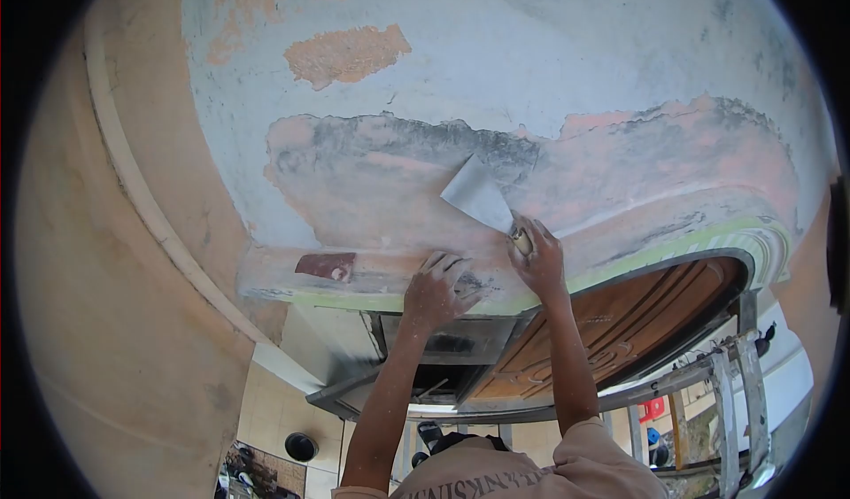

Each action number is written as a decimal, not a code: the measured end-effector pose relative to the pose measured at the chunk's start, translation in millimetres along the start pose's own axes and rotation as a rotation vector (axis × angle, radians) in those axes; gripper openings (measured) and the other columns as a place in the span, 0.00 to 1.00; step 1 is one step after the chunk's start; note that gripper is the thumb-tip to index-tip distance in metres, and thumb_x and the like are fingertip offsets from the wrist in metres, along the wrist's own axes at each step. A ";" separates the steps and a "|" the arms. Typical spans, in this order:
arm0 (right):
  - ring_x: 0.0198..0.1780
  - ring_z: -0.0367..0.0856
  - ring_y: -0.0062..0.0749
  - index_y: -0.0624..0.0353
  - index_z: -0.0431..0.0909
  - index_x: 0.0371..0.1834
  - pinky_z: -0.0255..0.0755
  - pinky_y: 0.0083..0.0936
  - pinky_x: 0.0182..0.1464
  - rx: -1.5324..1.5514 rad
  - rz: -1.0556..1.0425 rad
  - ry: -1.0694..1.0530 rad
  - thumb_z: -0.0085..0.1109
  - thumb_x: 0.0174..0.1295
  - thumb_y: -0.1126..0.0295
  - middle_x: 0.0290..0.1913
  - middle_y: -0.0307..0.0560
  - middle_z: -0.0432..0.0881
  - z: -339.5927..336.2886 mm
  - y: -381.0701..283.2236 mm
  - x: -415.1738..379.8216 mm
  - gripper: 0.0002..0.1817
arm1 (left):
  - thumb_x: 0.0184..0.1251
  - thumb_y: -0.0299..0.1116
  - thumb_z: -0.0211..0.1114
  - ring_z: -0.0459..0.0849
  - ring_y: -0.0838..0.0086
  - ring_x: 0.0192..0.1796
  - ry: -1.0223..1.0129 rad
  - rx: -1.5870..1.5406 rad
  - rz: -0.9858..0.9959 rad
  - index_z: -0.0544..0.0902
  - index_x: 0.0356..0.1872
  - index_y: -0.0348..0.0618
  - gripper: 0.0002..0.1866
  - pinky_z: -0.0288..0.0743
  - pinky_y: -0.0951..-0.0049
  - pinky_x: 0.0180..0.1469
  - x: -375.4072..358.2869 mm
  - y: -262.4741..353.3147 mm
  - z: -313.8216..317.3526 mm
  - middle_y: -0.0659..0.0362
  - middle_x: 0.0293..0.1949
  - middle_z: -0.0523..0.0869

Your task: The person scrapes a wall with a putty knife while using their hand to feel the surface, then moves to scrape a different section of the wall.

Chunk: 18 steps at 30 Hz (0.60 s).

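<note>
A wide scraper (478, 195) lies with its metal blade against the peeled, grey and pink patch of the wall (372, 171). Its handle is gripped by my right hand (537, 255), fingers wrapped round it. Lower and to the left, my left hand (436, 288) rests on the ledge below the patch, its dusty fingers spread a little and nothing seen in them. To the left of that hand, a dark red piece of sandpaper (324, 266) lies on the same ledge.
Beneath the ledge is a brown carved wooden door (611, 326) in a dark frame. A metal ladder (726, 402) stands at the lower right. Far below, a black bucket (301, 447) sits on the tiled floor. A curved moulding (142, 198) runs down the left wall.
</note>
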State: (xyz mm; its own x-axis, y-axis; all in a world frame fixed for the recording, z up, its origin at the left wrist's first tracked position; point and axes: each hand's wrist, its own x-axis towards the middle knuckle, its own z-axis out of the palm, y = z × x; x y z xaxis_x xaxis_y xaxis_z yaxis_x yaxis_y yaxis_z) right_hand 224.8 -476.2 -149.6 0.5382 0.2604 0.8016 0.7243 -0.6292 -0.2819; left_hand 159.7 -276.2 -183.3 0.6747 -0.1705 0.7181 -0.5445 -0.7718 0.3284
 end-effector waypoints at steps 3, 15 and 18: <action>0.40 0.80 0.53 0.57 0.73 0.55 0.74 0.41 0.38 -0.004 -0.060 0.035 0.62 0.51 0.74 0.43 0.54 0.80 -4.9 -13.7 5.5 0.25 | 0.46 0.46 0.73 0.77 0.62 0.51 -0.013 -0.012 0.019 0.81 0.44 0.41 0.26 0.73 0.63 0.55 -0.9 -1.5 -0.6 0.55 0.45 0.82; 0.33 0.78 0.53 0.55 0.74 0.56 0.72 0.42 0.32 -0.070 -0.132 -0.017 0.62 0.47 0.72 0.35 0.53 0.77 -3.7 -15.5 5.0 0.27 | 0.52 0.46 0.69 0.79 0.62 0.50 0.059 -0.018 -0.028 0.83 0.39 0.42 0.20 0.74 0.65 0.53 -4.9 -4.7 -2.5 0.56 0.42 0.83; 0.34 0.79 0.52 0.55 0.74 0.56 0.73 0.42 0.34 -0.054 -0.147 0.004 0.60 0.47 0.73 0.35 0.53 0.78 -4.5 -14.2 5.3 0.27 | 0.54 0.47 0.68 0.79 0.62 0.49 0.086 0.000 -0.008 0.83 0.38 0.41 0.19 0.74 0.65 0.53 -4.9 -5.2 1.2 0.56 0.41 0.83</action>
State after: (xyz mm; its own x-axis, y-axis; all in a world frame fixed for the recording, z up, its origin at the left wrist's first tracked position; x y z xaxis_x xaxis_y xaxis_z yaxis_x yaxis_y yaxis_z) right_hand 215.5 -469.1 -138.9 0.4264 0.3500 0.8341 0.7711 -0.6227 -0.1329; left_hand 159.7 -272.1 -189.3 0.6337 -0.1116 0.7654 -0.5396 -0.7728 0.3340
